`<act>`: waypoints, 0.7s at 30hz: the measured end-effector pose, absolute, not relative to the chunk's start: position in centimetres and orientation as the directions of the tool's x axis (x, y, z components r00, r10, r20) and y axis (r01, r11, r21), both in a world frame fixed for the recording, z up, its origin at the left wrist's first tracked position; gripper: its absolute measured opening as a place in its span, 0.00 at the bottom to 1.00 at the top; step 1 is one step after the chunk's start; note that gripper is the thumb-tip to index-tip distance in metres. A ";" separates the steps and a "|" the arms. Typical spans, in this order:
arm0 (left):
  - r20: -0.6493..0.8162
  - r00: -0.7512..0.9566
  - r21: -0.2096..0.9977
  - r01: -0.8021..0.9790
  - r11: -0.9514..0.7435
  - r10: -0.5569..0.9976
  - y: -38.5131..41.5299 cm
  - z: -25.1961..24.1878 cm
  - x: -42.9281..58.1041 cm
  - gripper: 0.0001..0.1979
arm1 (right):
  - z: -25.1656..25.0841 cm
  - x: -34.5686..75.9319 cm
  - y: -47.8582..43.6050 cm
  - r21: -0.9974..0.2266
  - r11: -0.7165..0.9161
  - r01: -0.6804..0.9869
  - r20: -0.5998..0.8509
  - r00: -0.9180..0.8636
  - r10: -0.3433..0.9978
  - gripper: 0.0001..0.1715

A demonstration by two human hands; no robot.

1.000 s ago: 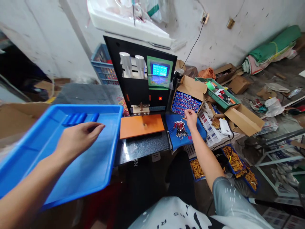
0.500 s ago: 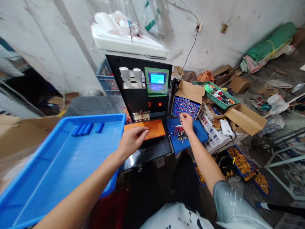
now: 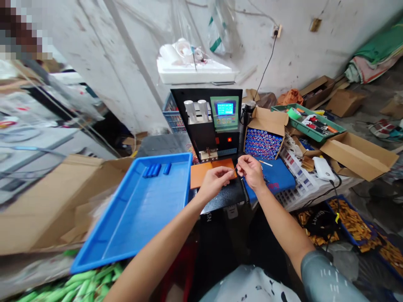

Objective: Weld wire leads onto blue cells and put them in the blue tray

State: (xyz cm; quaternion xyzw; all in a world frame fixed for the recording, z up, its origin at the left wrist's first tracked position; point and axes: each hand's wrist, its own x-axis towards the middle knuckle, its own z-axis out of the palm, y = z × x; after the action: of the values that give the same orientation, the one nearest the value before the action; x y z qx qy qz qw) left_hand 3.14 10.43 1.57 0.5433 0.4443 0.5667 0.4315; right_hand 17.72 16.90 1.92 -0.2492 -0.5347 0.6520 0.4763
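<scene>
My left hand (image 3: 217,180) and my right hand (image 3: 251,171) meet, fingertips pinched, over the front of an orange block (image 3: 201,174). A thin dark-red wire lead (image 3: 235,168) seems to run between the fingertips; its ends are hidden by the fingers. Behind the block stands a black spot welder (image 3: 201,136) with a lit screen and a copper-coloured electrode tip. Under and beside my right hand lies a blue cloth pad (image 3: 280,174), with wire leads on it mostly covered by the hand. Blue cylindrical battery cells (image 3: 154,170) lie at the back of a blue tray (image 3: 147,205).
A cardboard box of upright battery cells (image 3: 263,142) stands right of the welder. Beyond it are a green tool tray (image 3: 310,126), an open carton (image 3: 359,155) and a white adapter (image 3: 323,168). Orange pieces (image 3: 352,222) fill bins at lower right; green cylinders (image 3: 78,287) lie lower left.
My right hand has moved left from above the wire leads to meet my left hand. The left hand has come closer to it. The view has swung left.
</scene>
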 end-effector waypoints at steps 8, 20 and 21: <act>0.140 -0.105 0.971 -0.181 -0.157 0.985 9.2 0.8 2.4 0.24 | 1.6 16.9 16.0 -0.933 -0.013 -0.359 0.160 -0.449 0.879 0.38; 0.299 -0.230 0.954 0.034 -0.299 0.926 8.0 0.3 1.3 0.22 | -0.5 14.8 14.9 -0.963 -0.088 -0.257 0.057 -0.508 0.860 0.44; 0.317 -0.225 0.948 0.059 -0.312 0.921 8.0 0.3 1.2 0.22 | -0.6 14.6 14.8 -0.970 -0.070 -0.233 0.067 -0.532 0.844 0.42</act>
State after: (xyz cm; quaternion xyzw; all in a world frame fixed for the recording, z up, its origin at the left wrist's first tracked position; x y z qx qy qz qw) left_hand 1.22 7.97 0.28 0.5175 0.4735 0.6230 0.3463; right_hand 14.57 14.77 -0.55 -0.2758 -0.5543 0.6773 0.3974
